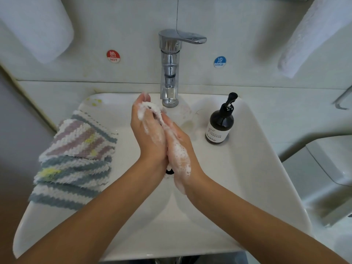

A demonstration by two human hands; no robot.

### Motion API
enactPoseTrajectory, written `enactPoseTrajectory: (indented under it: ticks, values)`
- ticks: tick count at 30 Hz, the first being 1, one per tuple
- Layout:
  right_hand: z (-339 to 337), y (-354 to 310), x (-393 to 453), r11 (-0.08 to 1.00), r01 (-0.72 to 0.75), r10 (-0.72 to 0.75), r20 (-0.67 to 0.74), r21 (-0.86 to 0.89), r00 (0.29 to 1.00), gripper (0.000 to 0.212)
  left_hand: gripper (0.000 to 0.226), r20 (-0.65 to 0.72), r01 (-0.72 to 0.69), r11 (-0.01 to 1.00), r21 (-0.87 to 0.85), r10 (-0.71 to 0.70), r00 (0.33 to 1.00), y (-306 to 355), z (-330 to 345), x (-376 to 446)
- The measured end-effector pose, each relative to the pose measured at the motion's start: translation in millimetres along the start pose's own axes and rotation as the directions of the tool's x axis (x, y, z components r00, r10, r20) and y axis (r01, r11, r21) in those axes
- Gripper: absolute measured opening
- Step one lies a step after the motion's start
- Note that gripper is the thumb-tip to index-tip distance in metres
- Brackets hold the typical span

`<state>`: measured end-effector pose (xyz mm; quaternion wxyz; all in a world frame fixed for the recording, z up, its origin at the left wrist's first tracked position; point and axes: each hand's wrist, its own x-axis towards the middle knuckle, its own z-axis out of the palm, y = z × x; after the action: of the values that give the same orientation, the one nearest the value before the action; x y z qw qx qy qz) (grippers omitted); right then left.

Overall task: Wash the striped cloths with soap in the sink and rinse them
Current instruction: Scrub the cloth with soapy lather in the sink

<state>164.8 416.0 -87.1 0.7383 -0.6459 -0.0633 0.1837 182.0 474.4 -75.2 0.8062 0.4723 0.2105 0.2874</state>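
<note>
Several striped cloths (76, 159) lie stacked on the left rim of the white sink (247, 168). The top one is purple and white, the ones below blue and white with yellow marks. My left hand (146, 130) and my right hand (178, 143) are pressed palm to palm over the basin, just in front of the tap's spout. White soap foam covers both hands, and neither holds a cloth. A dark pump bottle of soap (220, 126) stands on the sink's right rim. The drain (169, 171) shows just below my wrists.
A chrome tap (169, 73) with its lever turned to the right stands at the back; no water is seen running. Red HOT (113, 56) and blue COLD (220, 61) stickers flank it. White towels hang at the upper left (38, 31) and upper right (312, 39). A toilet (327, 168) is at right.
</note>
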Motion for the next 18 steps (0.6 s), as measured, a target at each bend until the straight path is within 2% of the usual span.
enactPoseTrajectory:
  ticks: [6, 8, 12, 15, 18]
  values:
    - [3, -8, -5, 1.000, 0.014, -0.013, 0.025, -0.008, 1.000, 0.033, 0.033, -0.006, -0.075, 0.995, 0.071, 0.076, 0.997, 4, 3, -1]
    - [4, -5, -5, 1.000, 0.005, -0.005, 0.031, -0.005, 0.999, 0.029, 0.033, -0.017, -0.072, 0.995, 0.066, 0.074, 0.997, 5, 3, 2]
    - [8, -2, -8, 1.000, -0.001, 0.002, 0.012, -0.031, 1.000, 0.030, 0.034, -0.037, -0.076, 0.997, -0.005, 0.076, 0.996, 6, 0, 9]
    - [8, -4, -10, 0.999, -0.006, 0.005, 0.030, 0.035, 1.000, 0.026, 0.034, -0.034, -0.088, 0.995, -0.040, 0.087, 0.996, 8, 0, 12]
    - [5, -5, -5, 0.997, 0.073, -0.073, 0.002, -0.013, 0.997, 0.028, 0.027, 0.019, -0.071, 0.997, -0.005, 0.071, 0.997, 5, 1, 0]
